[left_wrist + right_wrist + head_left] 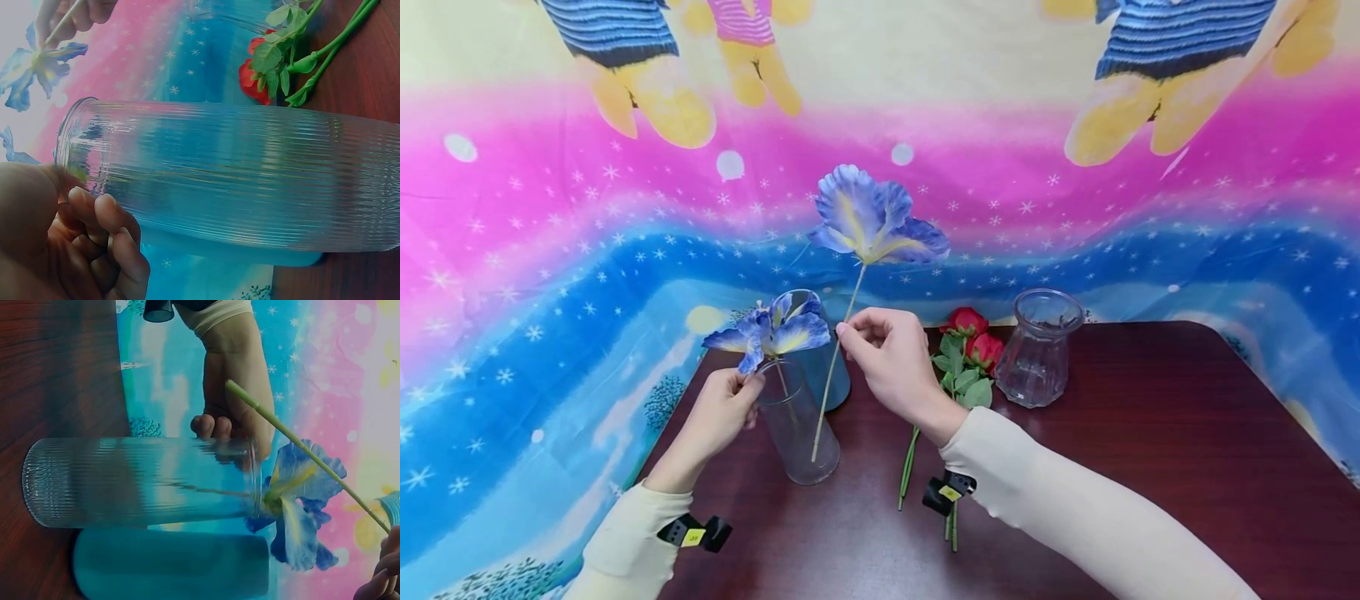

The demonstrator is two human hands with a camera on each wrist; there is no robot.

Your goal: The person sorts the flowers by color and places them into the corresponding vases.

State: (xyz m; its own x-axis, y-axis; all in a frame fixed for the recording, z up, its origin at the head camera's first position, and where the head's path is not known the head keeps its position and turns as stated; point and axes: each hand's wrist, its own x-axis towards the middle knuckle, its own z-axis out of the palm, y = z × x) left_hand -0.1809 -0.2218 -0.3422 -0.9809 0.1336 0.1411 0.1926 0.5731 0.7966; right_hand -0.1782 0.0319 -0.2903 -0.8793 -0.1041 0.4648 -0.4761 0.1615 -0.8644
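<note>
My left hand (718, 417) grips the rim of a tall ribbed clear glass vase (237, 175), which stands upright on the table. One blue artificial iris (297, 519) is in this vase, its bloom resting at the rim and its thin stem inside. With thumb and index finger, my right hand (895, 354) pinches the stem of a second blue iris (868, 217). That iris is held bloom up and slanted, its stem end low. In the right wrist view the stem (306, 450) crosses near the vase mouth, its cut end outside the glass.
A blue cylindrical vase (169, 565) stands close behind the clear one. Red roses (985, 350) with green stems lie on the dark wooden table (1165, 450), beside a flared clear glass vase (1037, 358). A printed cloth (985, 183) hangs behind the table.
</note>
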